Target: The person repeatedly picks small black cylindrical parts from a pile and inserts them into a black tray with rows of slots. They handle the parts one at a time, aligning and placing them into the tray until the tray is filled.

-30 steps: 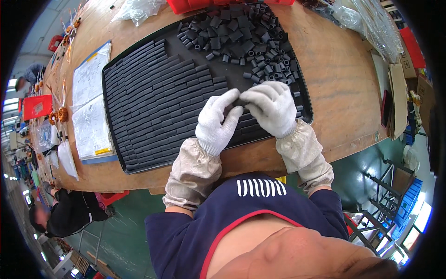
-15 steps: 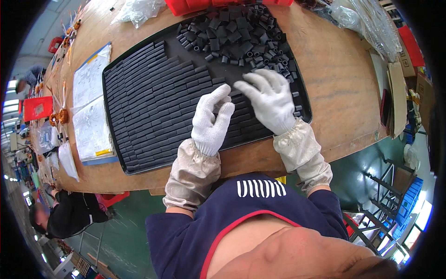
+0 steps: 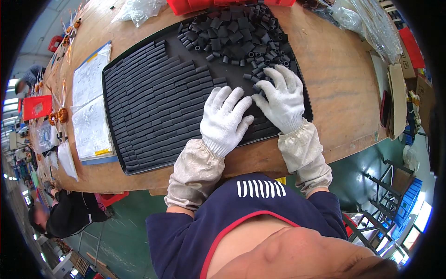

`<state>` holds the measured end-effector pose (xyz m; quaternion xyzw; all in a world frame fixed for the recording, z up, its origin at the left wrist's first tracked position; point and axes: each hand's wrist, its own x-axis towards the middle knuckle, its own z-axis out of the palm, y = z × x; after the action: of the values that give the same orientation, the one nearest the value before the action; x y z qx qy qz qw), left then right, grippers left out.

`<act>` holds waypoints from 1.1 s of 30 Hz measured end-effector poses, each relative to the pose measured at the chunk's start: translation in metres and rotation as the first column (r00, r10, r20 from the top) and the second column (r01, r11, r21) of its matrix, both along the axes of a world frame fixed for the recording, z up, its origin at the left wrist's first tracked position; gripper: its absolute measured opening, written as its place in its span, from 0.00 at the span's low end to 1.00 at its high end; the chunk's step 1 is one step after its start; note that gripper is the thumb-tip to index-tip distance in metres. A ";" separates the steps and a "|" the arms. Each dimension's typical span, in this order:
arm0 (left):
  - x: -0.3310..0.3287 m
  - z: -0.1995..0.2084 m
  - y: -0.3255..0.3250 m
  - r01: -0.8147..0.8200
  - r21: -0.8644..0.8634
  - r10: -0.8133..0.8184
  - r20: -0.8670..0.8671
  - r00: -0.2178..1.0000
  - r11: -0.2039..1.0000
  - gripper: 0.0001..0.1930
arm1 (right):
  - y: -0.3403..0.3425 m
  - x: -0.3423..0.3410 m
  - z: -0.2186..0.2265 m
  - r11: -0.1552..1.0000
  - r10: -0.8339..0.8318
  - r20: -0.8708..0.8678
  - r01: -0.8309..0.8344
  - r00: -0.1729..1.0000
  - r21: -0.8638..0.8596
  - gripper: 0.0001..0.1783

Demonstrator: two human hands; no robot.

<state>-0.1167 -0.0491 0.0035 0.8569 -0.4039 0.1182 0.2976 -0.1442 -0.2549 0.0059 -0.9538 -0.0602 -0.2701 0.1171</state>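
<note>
Nearest, cream sleeve covers [image 3: 197, 165], and out of them two white gloves! The left hand [image 3: 222, 124] is palm down over the rows of black tubes [image 3: 155, 102], fingers loosely spread, thumb out. Just beside it, the right hand [image 3: 282, 103]: fingers curved and parted by some loose tubes [image 3: 254, 79]; whether they pinch one, I can't tell. Beneath, the black tray [image 3: 231, 72], neat rows at left, a jumbled pile [image 3: 232, 31] at far right. Papers [image 3: 88, 123] left of it on the tabletop [image 3: 341, 93]; beyond, a red bin [image 3: 200, 5] and clear plastic [image 3: 139, 11].
</note>
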 end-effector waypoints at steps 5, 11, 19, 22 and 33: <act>0.000 0.001 0.001 0.001 -0.019 -0.001 -0.022 1.000 1.000 0.27 | 0.006 0.000 0.000 1.000 0.010 -0.043 -0.010 0.999 0.002 0.20; -0.001 0.001 0.001 0.011 -0.008 -0.011 -0.032 0.999 1.000 0.27 | 0.007 0.000 -0.007 0.999 -0.041 -0.023 0.041 0.999 -0.008 0.20; 0.000 -0.001 0.001 0.020 -0.018 -0.020 -0.015 1.000 1.000 0.26 | -0.013 0.011 0.002 0.942 -0.007 0.171 -0.050 0.985 0.331 0.13; 0.001 0.000 0.001 0.025 -0.022 -0.026 -0.015 1.000 0.999 0.27 | -0.039 0.006 0.013 0.956 -0.203 0.112 0.172 0.973 0.237 0.17; 0.001 0.001 -0.001 0.027 -0.065 -0.026 0.023 0.999 0.998 0.26 | -0.081 0.014 -0.011 0.919 -0.393 -0.079 0.395 0.916 0.004 0.17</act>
<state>-0.1154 -0.0496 0.0041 0.8401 -0.4143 0.1367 0.3224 -0.1301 -0.3355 -0.0056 -0.9548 0.1402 -0.2519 0.0722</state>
